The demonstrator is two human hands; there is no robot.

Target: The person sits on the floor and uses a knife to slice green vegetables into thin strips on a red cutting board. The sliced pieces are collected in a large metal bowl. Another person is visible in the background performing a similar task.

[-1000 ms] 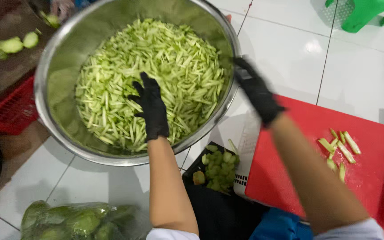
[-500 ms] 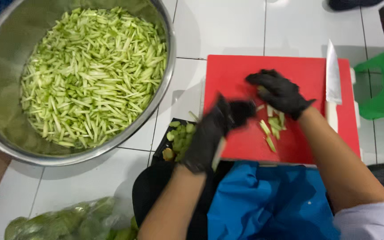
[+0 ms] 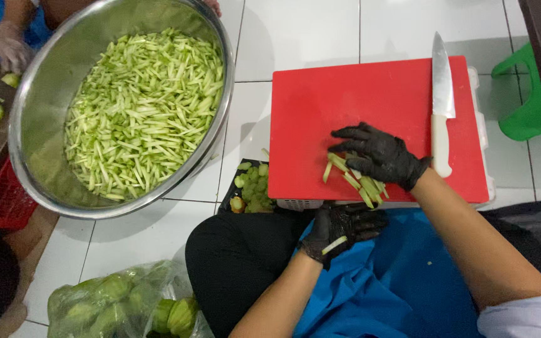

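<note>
On the red cutting board [image 3: 377, 106], the right hand [image 3: 380, 154] had come back from the bowl and lay spread over the green strips [image 3: 355, 178], sweeping them to the near edge. The left hand [image 3: 339, 228] was cupped below it, one strip already caught. The knife [image 3: 441, 106] lay just beside, and the steel bowl [image 3: 32, 156] of strips stood well apart.

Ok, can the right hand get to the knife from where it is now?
Probably yes: the right hand rests on the green strips, and the knife lies just beside it on the red board, nothing between them.
</note>
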